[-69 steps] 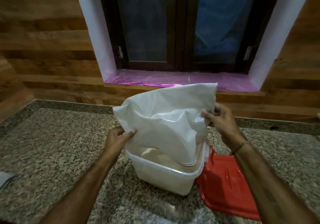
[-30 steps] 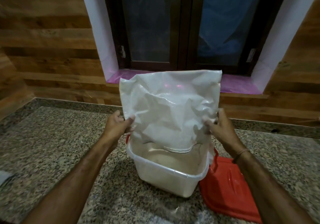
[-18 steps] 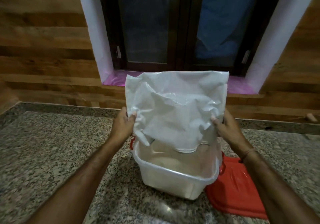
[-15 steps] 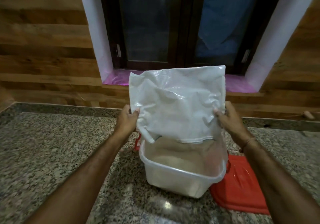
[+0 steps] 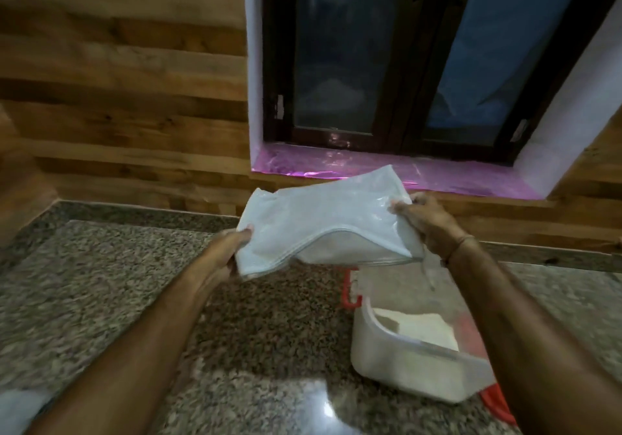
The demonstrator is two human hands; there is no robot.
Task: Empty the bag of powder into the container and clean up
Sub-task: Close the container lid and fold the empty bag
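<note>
I hold a white woven bag (image 5: 323, 219) in the air, nearly flat, its open mouth towards me. My left hand (image 5: 229, 249) grips its left edge and my right hand (image 5: 424, 219) grips its right edge. The bag hangs above and to the left of a translucent plastic container (image 5: 397, 367) with a red handle clip (image 5: 348, 295). Pale powder (image 5: 417, 328) lies inside the container. My right forearm hides the container's right side.
The speckled granite counter (image 5: 117, 283) stretches to the left. A red lid (image 5: 498, 404) peeks out under the container's right corner. A white object (image 5: 16, 411) sits at the bottom left edge. Behind stand a wood-panelled wall and a window sill (image 5: 437, 173) with pink film.
The bag was upright over the container, mouth down. Both hands have lifted it away to the left and tipped it nearly flat. The view has shifted left.
</note>
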